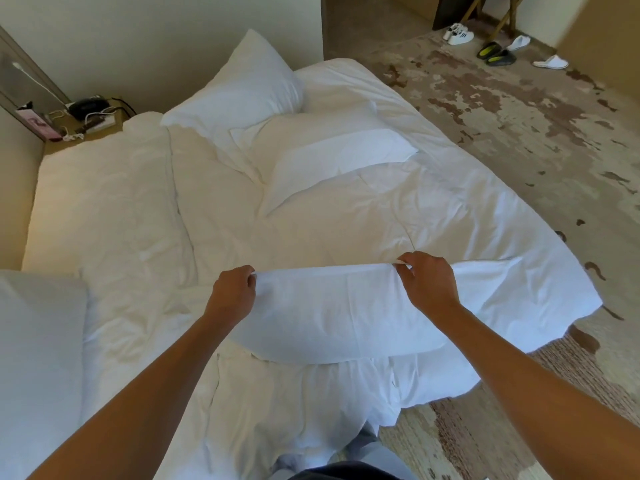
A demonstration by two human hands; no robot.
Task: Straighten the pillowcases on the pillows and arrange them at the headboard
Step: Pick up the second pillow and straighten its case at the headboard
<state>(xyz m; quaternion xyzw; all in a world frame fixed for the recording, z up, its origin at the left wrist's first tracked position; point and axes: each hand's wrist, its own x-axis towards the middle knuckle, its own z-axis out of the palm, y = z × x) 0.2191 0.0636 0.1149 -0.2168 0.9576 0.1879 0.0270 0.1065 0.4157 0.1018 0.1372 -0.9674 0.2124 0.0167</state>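
I hold a white pillow in its pillowcase over the near part of the bed. My left hand pinches the case's far edge at the left, and my right hand pinches the same edge at the right. The edge is pulled taut between them. A plump white pillow leans against the wall at the far end. Another pillow lies flat in the middle of the bed. Part of one more white pillow shows at the lower left.
The bed carries a rumpled white duvet. A nightstand with a black phone and cables stands at the far left. Patterned carpet spreads to the right, with shoes and white slippers near the far wall.
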